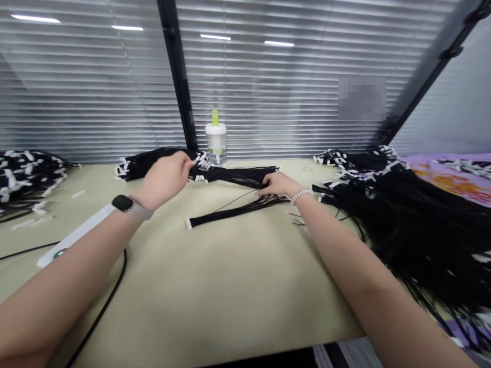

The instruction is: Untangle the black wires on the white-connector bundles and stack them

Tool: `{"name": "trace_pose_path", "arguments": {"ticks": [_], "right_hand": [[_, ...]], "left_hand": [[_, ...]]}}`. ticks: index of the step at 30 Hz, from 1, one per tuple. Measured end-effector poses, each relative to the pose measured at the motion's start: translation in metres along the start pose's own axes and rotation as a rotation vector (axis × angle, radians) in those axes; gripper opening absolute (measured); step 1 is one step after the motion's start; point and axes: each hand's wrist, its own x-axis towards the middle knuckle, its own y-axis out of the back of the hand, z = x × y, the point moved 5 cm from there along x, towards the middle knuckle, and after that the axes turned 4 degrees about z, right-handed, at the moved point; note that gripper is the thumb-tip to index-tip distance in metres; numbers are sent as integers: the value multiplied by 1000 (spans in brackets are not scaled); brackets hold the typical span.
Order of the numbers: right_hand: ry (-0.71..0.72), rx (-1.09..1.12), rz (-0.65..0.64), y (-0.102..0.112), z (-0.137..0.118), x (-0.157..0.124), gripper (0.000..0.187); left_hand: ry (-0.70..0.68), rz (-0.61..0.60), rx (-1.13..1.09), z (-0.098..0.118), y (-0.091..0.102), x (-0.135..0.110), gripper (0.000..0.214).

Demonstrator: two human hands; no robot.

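Note:
My left hand (166, 176) is closed in a pinch at the white connectors (201, 161) on the end of a black cable bundle (140, 159) at the back. A small white connector shows at its fingertips. To the right, my right hand (282, 185) has its fingers closed around black cables (264, 200), with thin loose strands fanning out below it. These cables run left to a flat wire harness (226, 213) ending in a white connector (188, 223). Another black bundle (238, 175) lies between both hands; its far end touches the right fingers.
A bottle (217, 143) with a green spout stands behind the hands, against the blinds (268, 92). Large piles of black cables lie at the right (418, 230) and left (28, 176). A long white device (86, 230) and a black cord (111, 301) lie beneath the left forearm.

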Motion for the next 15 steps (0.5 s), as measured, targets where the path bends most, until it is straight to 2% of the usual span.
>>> {"name": "trace_pose_path", "arguments": {"ticks": [2,5,7,12,15], "right_hand": [[12,44,21,6,4,-4,32],[55,119,56,15,2,-10,33],[73,159,117,22,-4,-13,32],[61,235,424,57,-18,-19,26],[89,343,473,76,-26,-26,24]], "left_hand": [[43,270,-15,-1,27,-3,36],[67,511,-151,-2,56,-13,30],[112,576,-275,-5,67,-17,29],[289,560,-574,-18,72,-18,32],[347,692,-704,-33,83,-15,39]]}}
